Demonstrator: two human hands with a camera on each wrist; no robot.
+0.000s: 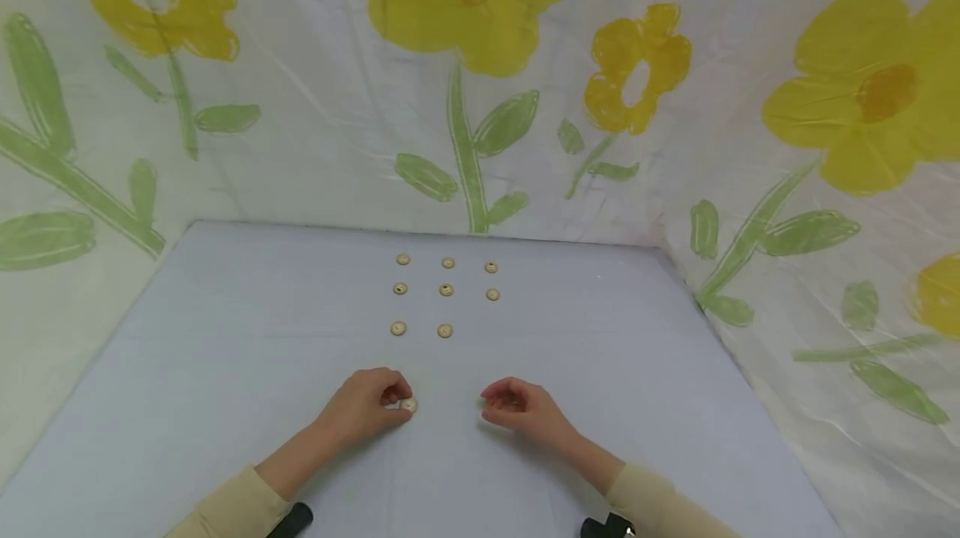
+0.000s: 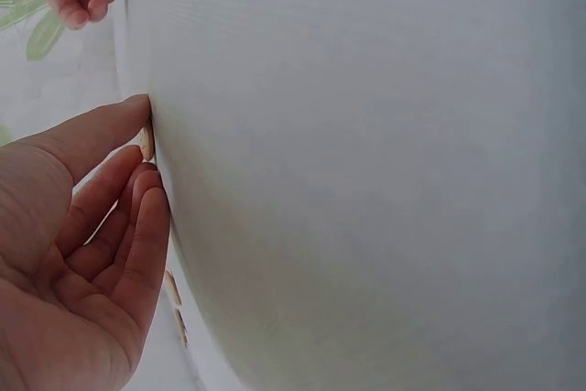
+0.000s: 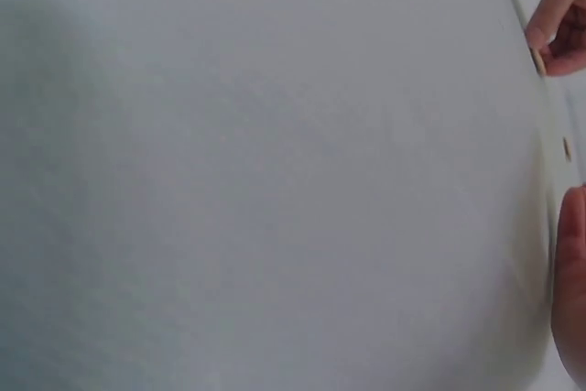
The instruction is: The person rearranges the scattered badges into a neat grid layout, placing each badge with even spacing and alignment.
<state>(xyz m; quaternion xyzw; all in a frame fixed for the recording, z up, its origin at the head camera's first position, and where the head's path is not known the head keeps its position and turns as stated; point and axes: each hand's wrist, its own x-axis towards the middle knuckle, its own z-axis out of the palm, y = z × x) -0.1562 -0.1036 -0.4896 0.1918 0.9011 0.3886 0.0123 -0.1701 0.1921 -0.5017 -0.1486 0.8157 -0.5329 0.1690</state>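
Observation:
My left hand (image 1: 367, 400) pinches a small round wooden disc (image 1: 408, 405) between thumb and fingertips, low at the table surface. In the left wrist view the disc (image 2: 147, 142) shows edge-on between the thumb and fingers of that hand (image 2: 101, 226). Across from it, my right hand (image 1: 528, 411) hovers over or rests on the table with loosely curved fingers and holds nothing. Only part of this hand (image 3: 572, 281) enters the right wrist view. Farther back lie several similar discs in rows, among them a near-left disc (image 1: 398, 328) and a near-middle disc (image 1: 446, 330).
A pale cloth covers the table (image 1: 600, 338). Behind and beside it hang white sheets (image 1: 315, 146) painted with yellow flowers and green leaves. The back rows include a far-left disc (image 1: 403, 258) and a far-right disc (image 1: 491, 267).

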